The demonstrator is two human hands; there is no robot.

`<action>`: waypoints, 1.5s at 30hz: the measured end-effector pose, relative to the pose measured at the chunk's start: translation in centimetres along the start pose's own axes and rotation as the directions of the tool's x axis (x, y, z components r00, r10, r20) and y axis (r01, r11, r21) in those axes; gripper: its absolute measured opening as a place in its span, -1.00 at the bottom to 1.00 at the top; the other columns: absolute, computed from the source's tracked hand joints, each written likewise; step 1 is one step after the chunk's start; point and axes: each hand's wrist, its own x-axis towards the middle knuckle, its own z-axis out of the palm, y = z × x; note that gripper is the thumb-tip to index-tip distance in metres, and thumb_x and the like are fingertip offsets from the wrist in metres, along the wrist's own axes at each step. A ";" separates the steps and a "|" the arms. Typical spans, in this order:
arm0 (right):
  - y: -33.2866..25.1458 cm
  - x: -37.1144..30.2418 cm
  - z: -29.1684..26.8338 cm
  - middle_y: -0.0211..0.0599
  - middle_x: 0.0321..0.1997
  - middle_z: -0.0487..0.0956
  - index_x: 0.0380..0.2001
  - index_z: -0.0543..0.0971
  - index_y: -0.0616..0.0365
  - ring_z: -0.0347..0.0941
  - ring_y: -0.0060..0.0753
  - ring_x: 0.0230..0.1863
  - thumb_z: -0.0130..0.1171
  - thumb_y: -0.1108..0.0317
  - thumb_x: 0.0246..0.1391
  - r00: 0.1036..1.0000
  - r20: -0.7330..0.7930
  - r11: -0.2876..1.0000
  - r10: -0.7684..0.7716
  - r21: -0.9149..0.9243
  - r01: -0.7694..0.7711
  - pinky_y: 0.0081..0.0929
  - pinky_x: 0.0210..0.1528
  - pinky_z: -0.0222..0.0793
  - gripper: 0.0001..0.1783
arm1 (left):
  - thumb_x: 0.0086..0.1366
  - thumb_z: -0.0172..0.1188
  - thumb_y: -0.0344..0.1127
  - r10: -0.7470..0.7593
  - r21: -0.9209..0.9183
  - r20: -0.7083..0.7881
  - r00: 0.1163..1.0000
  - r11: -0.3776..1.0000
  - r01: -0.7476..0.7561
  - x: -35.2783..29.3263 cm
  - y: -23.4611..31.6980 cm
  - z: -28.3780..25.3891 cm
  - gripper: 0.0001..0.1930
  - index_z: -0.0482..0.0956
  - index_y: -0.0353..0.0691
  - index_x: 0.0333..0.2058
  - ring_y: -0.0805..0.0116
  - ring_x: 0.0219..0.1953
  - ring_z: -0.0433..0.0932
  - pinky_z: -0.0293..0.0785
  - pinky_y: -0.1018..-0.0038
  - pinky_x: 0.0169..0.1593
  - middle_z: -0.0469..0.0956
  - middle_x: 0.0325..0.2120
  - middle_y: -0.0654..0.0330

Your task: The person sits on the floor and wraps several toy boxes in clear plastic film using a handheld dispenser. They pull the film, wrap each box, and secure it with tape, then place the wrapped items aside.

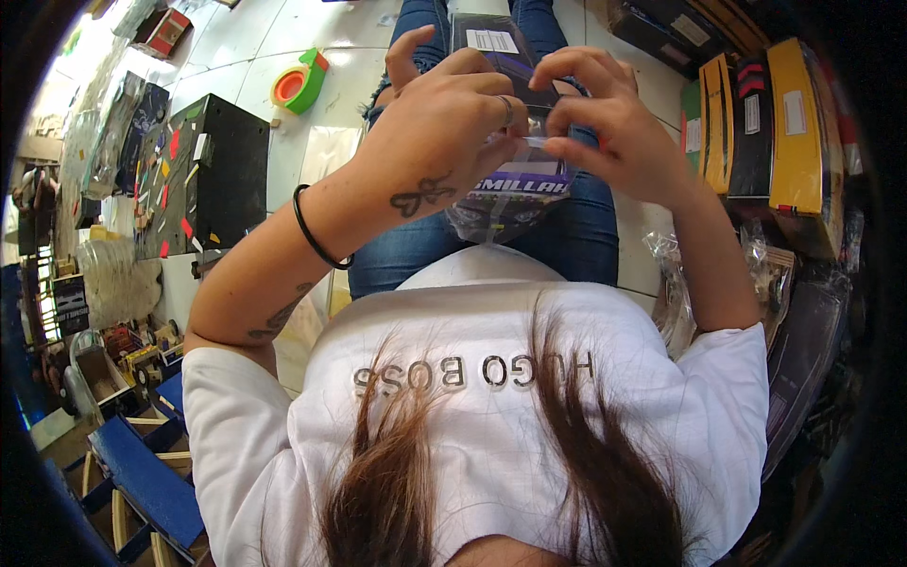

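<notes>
A dark toy vehicle with a purple-and-white front panel, wrapped in clear plastic, lies across my jeans-clad lap. My left hand is over its middle, fingers curled, with a ring on one and the little finger raised. Beside it, my right hand has bent fingers, its thumb and fingertips coming together near the left fingertips. A thin clear strip, perhaps tape or the wrap's edge, stretches between the two hands. Part of the toy is hidden beneath my hands.
On the tiled floor to the left sits a green tape dispenser with an orange core. A black box with coloured scraps stands further left. Blue wooden toy parts are at lower left. Wrapped yellow and black toys line the right side.
</notes>
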 end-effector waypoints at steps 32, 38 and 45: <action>-4.2 -1.0 3.8 -0.57 0.14 0.41 -0.28 0.61 -0.18 0.21 -0.45 0.23 0.33 0.15 -0.11 0.898 -0.440 0.933 -0.025 -0.333 -0.137 -0.20 0.22 -0.06 -0.75 | 0.27 0.17 -0.27 -0.354 -0.458 0.450 0.820 0.696 0.553 0.9 -2.0 1.1 -0.80 0.57 -0.23 -0.19 0.20 0.05 0.35 0.14 0.25 0.18 0.44 -0.11 0.15; -4.1 -0.3 4.0 -0.58 0.03 0.43 -0.34 0.60 -0.02 0.21 -0.44 0.22 0.29 0.29 -0.07 0.923 -0.385 0.954 -0.008 -0.279 -0.108 -0.22 0.20 -0.05 -0.82 | 0.27 0.16 -0.21 -0.249 -0.141 0.256 0.934 0.946 0.291 0.3 -0.9 1.1 -0.75 0.52 -0.14 -0.12 0.20 0.04 0.37 -0.04 0.15 0.25 0.46 -0.21 0.19; -2.0 -0.4 3.0 -0.42 0.06 0.37 -0.42 0.58 0.07 0.19 -0.38 0.23 0.27 0.27 -0.05 0.991 -0.122 0.995 0.047 -0.087 -0.058 -0.23 0.22 -0.08 -0.86 | 0.13 0.25 -0.28 -0.026 -0.020 0.019 0.999 0.999 0.026 -0.8 -0.3 0.9 -0.93 0.57 -0.08 -0.41 0.28 -0.06 0.43 -0.05 0.09 0.20 0.52 -0.31 0.27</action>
